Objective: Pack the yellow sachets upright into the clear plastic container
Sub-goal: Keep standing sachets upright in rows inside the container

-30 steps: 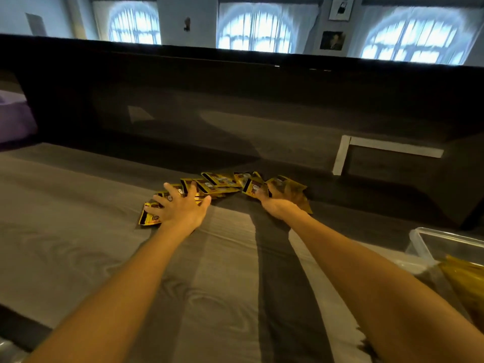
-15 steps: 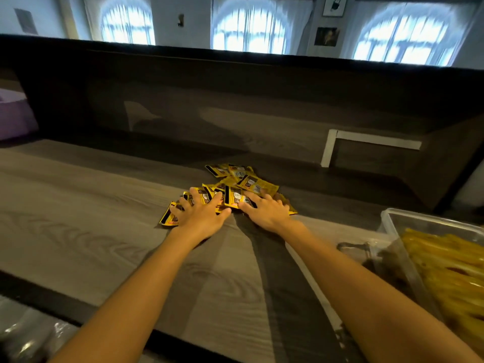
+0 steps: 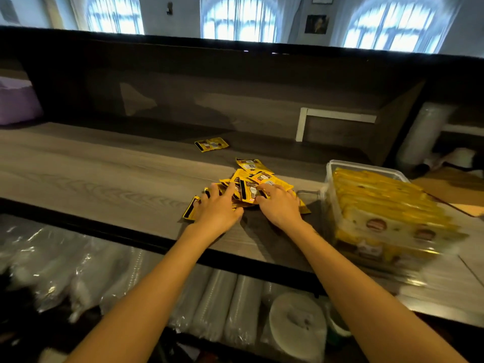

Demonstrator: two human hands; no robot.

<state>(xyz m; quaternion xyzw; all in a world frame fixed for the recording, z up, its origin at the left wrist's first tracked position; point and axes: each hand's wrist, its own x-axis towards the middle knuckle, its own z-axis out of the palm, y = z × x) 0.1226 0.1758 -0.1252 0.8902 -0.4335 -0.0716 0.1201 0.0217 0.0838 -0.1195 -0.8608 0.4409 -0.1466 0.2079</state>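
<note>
On the grey wood-grain counter [image 3: 104, 174] in front of me, both my hands are down on one loose pile of yellow sachets [image 3: 252, 176]. My left hand [image 3: 217, 208] lies flat with its fingers spread, pressing on the pile's left side. My right hand [image 3: 280, 205] rests on the pile's right side, fingers spread and only slightly bent. Neither hand has closed round anything.

Each sachet is a small, flat, glossy rectangle, bright yellow with a black band along one end and a pale printed picture in the middle. The print is too small to read. In the pile they overlap at all angles, so I cannot count them exactly; I can make out several separate ones. One lone sachet [image 3: 211, 144] lies flat farther back on the counter, well apart from the pile.

One clear plastic container [image 3: 328, 189] stands just beside the pile, to my right. It is rectangular with rounded corners and no lid on it. The packed sachets [image 3: 379, 203] inside stand on edge in tight rows, filling most of it, too many and too blurred to count.

Below the counter's near edge lie sleeves of stacked plastic cups [image 3: 214, 305]; I can tell at least three apart. One purple thing [image 3: 15, 100] sits at far left, and three arched windows [image 3: 238, 19] glow beyond the dark back panel.
</note>
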